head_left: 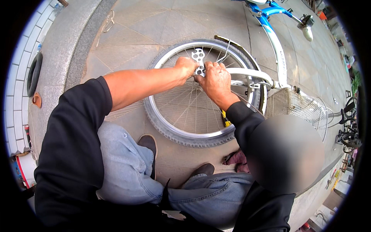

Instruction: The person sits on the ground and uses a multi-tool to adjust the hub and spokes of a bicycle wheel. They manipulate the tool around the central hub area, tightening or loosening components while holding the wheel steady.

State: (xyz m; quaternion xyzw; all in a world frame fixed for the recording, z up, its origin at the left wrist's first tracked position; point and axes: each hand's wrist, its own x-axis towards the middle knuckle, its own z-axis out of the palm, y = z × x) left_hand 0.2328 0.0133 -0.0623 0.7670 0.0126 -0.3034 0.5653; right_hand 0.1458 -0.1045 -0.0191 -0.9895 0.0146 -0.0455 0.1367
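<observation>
Bright, diffuse light — soft shadows, wheel [185, 138] sharp, round blur [286, 154] lower right — fisheye curvature toward black corners.

Silver perforated wrench [198, 56] over bicycle wheel [197, 135]

Cannot see the centre of the wheel [189, 140], covered by the right hand [216, 80]. Cannot trace the full outline of the holed metal plate [198, 55], partly covered by the left hand [187, 66]. Cannot identify the small yellow-and-black object [225, 119] showing within the wheel's ring. At near right, cannot see past a round blurred patch [286, 154], overlapping the mesh basket [295, 104] and the right sleeve [245, 120]. Cannot follow the blue-and-white bicycle frame [276, 46] beyond the far edge. Cannot sort out the tiny, dark clutter [349, 133] at right.
</observation>
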